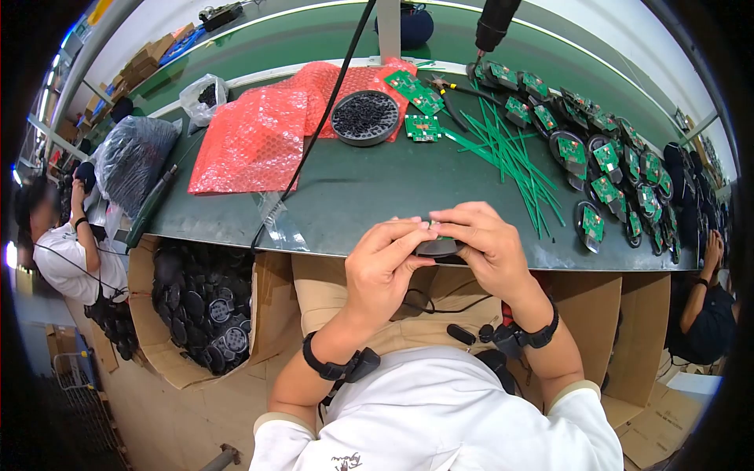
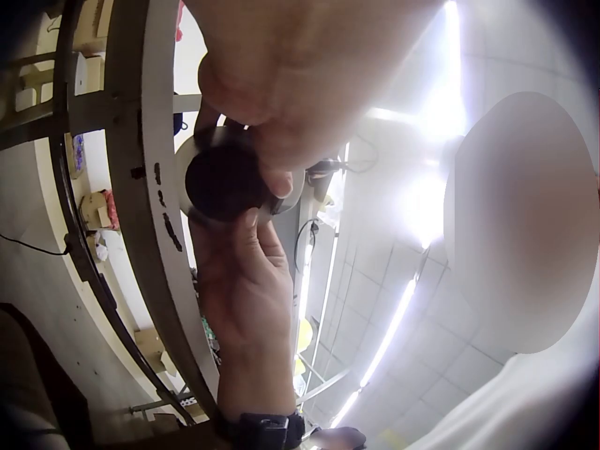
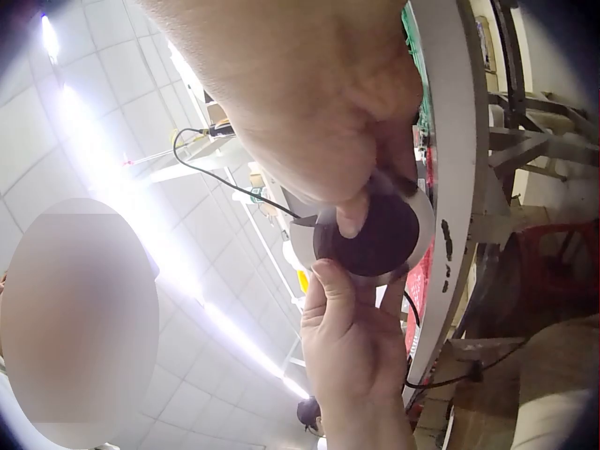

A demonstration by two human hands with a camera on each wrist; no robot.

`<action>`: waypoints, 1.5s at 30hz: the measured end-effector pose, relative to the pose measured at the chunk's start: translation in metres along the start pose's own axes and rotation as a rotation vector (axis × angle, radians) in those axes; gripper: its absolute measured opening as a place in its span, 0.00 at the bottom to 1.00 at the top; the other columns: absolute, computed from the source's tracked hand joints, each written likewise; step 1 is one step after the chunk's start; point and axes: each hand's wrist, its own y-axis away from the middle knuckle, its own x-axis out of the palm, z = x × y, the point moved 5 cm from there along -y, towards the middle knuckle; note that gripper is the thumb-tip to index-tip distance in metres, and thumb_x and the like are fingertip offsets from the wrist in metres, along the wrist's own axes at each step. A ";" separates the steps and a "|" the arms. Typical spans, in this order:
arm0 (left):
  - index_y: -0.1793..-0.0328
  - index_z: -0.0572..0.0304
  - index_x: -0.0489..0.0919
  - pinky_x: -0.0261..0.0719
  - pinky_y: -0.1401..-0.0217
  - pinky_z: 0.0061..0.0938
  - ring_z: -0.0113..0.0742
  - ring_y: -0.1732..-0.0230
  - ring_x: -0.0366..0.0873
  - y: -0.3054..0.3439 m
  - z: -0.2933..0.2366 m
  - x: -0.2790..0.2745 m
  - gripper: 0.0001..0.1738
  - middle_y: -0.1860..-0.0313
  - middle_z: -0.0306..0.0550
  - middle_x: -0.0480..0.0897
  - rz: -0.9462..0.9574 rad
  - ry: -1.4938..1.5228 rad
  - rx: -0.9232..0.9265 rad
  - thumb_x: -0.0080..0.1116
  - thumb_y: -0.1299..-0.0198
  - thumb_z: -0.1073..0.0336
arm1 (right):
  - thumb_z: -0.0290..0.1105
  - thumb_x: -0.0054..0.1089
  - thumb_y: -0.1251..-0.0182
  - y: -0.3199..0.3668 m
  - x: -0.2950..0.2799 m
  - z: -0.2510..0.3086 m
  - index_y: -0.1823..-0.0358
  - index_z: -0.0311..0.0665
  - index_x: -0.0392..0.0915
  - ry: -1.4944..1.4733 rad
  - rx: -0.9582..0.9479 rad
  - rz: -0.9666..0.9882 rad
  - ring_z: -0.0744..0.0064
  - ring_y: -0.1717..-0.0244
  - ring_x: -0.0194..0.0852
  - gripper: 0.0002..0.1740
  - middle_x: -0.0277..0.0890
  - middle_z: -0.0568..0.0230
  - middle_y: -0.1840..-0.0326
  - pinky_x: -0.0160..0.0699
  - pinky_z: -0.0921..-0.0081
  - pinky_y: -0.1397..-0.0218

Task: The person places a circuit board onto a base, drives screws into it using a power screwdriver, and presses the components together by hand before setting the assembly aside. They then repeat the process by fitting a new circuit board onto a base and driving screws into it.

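Observation:
Both hands hold one dark round part (image 1: pixel 437 248) between them, just over the near edge of the table. The left hand (image 1: pixel 382 271) grips its left side, fingertips on top and thumb at the near edge. From the other side the right hand (image 1: pixel 491 247) grips it, its fingertips close to the left ones. Seen from below in the left wrist view, the part (image 2: pixel 225 178) shows a dark disc with a paler rim, and the thumbs press on its edge. In the right wrist view the disc (image 3: pixel 380 236) also sits between both hands. Fingers cover most of its upper face.
On the green table (image 1: pixel 353 206) are red bubble wrap (image 1: pixel 251 141), a round tray of black pieces (image 1: pixel 365 118), green strips (image 1: pixel 514 161), pliers (image 1: pixel 449 102) and many round parts with circuit boards (image 1: pixel 609 161). A screwdriver (image 1: pixel 493 27) hangs above. A box of black parts (image 1: pixel 206 314) stands below left.

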 end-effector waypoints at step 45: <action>0.54 0.64 0.86 0.83 0.45 0.49 0.60 0.49 0.86 -0.155 0.153 -0.002 0.09 0.55 0.60 0.87 0.178 -0.796 -0.289 0.70 0.39 0.72 | 0.11 0.54 0.49 0.002 -0.010 -0.006 0.48 0.38 0.88 0.022 0.077 0.019 0.48 0.37 0.80 0.28 0.83 0.54 0.35 0.79 0.59 0.34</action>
